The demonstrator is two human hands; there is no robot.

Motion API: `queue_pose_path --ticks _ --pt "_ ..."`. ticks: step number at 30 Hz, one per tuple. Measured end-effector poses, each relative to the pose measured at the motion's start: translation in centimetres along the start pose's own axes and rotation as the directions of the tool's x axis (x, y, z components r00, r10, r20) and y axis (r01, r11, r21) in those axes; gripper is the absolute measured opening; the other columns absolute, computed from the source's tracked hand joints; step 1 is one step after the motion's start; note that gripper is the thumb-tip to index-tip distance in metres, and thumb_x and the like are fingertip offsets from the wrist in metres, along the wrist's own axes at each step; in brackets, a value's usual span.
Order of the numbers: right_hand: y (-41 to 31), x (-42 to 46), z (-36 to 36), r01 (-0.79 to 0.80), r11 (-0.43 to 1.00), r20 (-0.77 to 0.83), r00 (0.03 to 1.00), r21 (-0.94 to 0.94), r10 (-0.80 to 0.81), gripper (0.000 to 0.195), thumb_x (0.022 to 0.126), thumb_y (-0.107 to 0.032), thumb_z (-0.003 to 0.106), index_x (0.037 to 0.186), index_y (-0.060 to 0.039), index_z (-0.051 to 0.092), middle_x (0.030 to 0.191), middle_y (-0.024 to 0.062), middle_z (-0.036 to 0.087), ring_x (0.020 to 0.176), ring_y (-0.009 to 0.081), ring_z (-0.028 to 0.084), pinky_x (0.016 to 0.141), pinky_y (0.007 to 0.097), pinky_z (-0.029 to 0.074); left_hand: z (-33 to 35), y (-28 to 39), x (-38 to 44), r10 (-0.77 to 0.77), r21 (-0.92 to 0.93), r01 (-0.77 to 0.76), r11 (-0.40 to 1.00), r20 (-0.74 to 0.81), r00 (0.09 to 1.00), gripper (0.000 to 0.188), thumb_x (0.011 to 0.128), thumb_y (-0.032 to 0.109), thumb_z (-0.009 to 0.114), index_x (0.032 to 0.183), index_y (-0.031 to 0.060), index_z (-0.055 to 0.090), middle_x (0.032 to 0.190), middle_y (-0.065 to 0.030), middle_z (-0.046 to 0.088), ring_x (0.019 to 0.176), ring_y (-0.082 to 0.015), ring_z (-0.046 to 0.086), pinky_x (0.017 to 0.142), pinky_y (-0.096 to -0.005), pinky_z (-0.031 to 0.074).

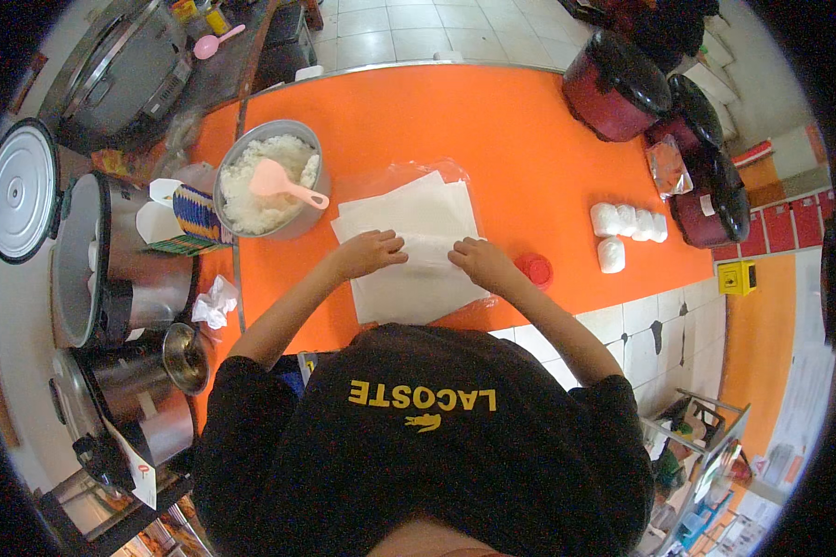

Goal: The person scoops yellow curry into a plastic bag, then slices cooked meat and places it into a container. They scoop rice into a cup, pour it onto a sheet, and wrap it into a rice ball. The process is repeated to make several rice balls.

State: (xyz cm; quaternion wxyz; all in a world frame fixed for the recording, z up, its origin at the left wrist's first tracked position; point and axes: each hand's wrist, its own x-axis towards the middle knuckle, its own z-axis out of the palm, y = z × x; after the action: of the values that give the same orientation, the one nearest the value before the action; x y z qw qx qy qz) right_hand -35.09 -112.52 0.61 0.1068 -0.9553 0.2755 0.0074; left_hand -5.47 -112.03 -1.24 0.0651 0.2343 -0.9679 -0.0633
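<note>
A stack of white paper sheets (418, 292) lies askew on a clear plastic sheet (453, 169) in front of me. Across its middle, the top sheet has a low raised fold (426, 245); whether anything lies under it, I cannot tell. My left hand (370, 252) grips the fold's left end with curled fingers. At the opposite end, my right hand (482, 263) pinches the paper, its fingertips pointing inward. Beyond my left hand stands a metal pot (320, 157) of cooked white rice (240, 184), a pink rice paddle (272, 179) resting on the rice. Near my right forearm is a red round container (533, 271).
Several white wrapped bundles (612, 255) sit on the orange table (515, 139) at right, near dark red lidded pots (613, 87). Folded food cartons (198, 216), crumpled white paper (216, 303), a metal bowl (185, 356) and large cookers (76, 257) crowd the left side.
</note>
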Motion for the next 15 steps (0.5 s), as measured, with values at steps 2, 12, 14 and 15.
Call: queue_pose_path --ticks 2,12,14,15 --pt "0.1 -0.5 2.0 0.008 1.0 -0.005 1.0 0.019 -0.007 0.022 0.082 -0.015 0.054 0.101 -0.0053 0.058 0.105 0.0121 0.059 0.101 0.029 0.057 0.082 0.0391 0.051 1.1 0.6 -0.5 -0.026 -0.036 0.026 0.999 -0.011 1.0 0.021 0.077 0.01 0.056 0.098 0.0117 0.055 0.096 -0.007 0.053 0.094 -0.0224 0.055 0.078 -0.0344 0.049" --pt "-0.7 -2.7 5.3 0.062 0.992 -0.326 0.945 0.112 -0.022 0.015 0.085 -0.013 0.056 0.098 -0.0043 0.059 0.103 0.011 0.061 0.099 0.0279 0.058 0.082 0.0365 0.05 3.7 3.1 -1.9 -0.233 -0.31 0.185 0.933 -0.125 0.964 0.018 0.081 0.007 0.055 0.098 0.0048 0.057 0.106 -0.0138 0.058 0.098 -0.0308 0.056 0.087 -0.0377 0.047" --pt "0.5 -2.8 6.2 0.05 0.995 -0.312 0.95 0.091 -0.019 0.018 0.088 -0.015 0.055 0.101 -0.0035 0.057 0.1 0.014 0.062 0.096 0.0304 0.059 0.08 0.0392 0.05 4.5 2.9 -1.9 -0.303 -0.36 0.254 0.898 -0.087 0.949 0.019 0.08 0.008 0.058 0.098 0.0041 0.057 0.105 -0.0148 0.058 0.099 -0.0316 0.056 0.088 -0.0403 0.047" --pt "0.4 -1.9 5.3 -0.117 0.968 -0.149 0.977 0.221 0.152 0.021 0.087 -0.015 0.057 0.103 -0.0031 0.055 0.099 0.0154 0.062 0.095 0.0319 0.059 0.079 0.0405 0.05 4.9 2.7 -2.1 -0.372 -0.42 0.324 0.848 -0.037 0.928 0.02 0.079 0.008 0.059 0.098 0.0042 0.056 0.103 -0.0151 0.058 0.1 -0.0319 0.055 0.088 -0.0415 0.047"
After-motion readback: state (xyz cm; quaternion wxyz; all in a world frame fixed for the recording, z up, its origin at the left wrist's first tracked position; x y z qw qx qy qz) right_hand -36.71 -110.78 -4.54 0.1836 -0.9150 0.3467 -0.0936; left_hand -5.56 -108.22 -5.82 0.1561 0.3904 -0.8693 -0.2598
